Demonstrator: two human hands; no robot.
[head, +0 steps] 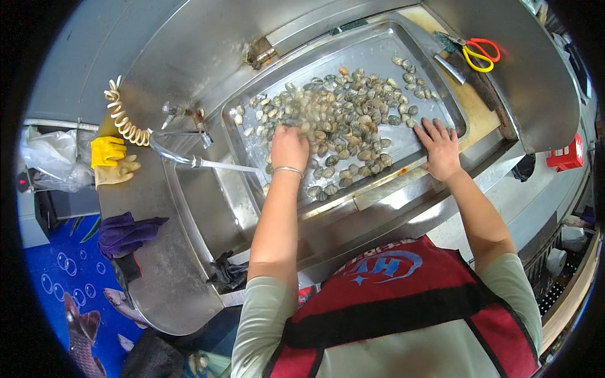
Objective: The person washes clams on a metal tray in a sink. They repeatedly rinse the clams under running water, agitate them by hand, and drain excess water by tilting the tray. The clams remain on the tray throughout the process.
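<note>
Many small clams (350, 113) lie spread over a shallow rectangular metal tray (401, 43). My left hand (289, 147) is down among the clams at the tray's left side, back of the hand up and fingers bent. Its fingertips are hidden, so whether it grips any clams does not show. Clams just beyond it look blurred. My right hand (438, 147) lies palm down over the tray's near right edge, fingers spread and holding nothing. A stream of water (231, 167) runs from a curved metal faucet (172, 153) into the tray's left end, beside my left forearm.
The tray sits across a stainless steel sink (203, 203). Scissors (479, 54) with red and yellow handles lie beyond its right end, near a cutting board (477, 125). Yellow rubber gloves (108, 151), a purple cloth (125, 234) and a black glove (229, 271) are at left.
</note>
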